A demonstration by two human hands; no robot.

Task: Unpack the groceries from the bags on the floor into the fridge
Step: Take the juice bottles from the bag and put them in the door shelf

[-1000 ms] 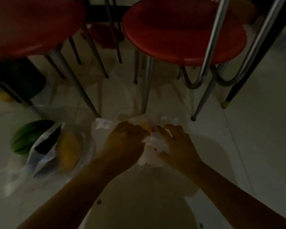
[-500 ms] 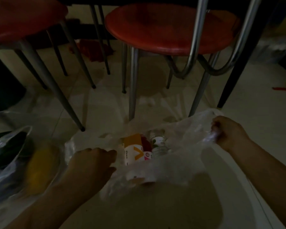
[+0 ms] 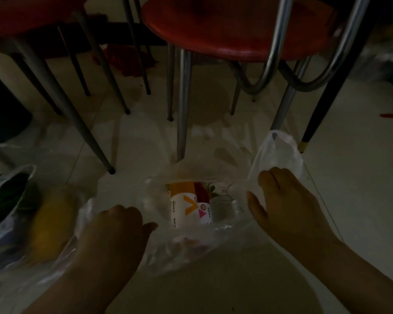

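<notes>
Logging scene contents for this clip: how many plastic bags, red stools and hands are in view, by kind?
Plastic bags: 2, the open clear bag and the bag at left.
Red stools: 2, the centre stool and the left stool.
Hands: 2, left hand and right hand.
Total: 6.

A: that bag point(image 3: 191, 243) is thin clear plastic, crinkly and a bit shiny, right?

B: yep, same filmy plastic on the other bag point(image 3: 7, 225) at the left. The carton point(image 3: 182, 207) inside looks like smooth printed paper, and the jar point(image 3: 222, 207) beside it is see-through, glass or plastic, can't tell.

A: stool legs point(image 3: 183, 98)?

B: polished metal tube, glossy. The 2 seats point(image 3: 232, 28) look like red vinyl with a slight sheen. Floor point(image 3: 349, 177) is smooth pale tile.
</notes>
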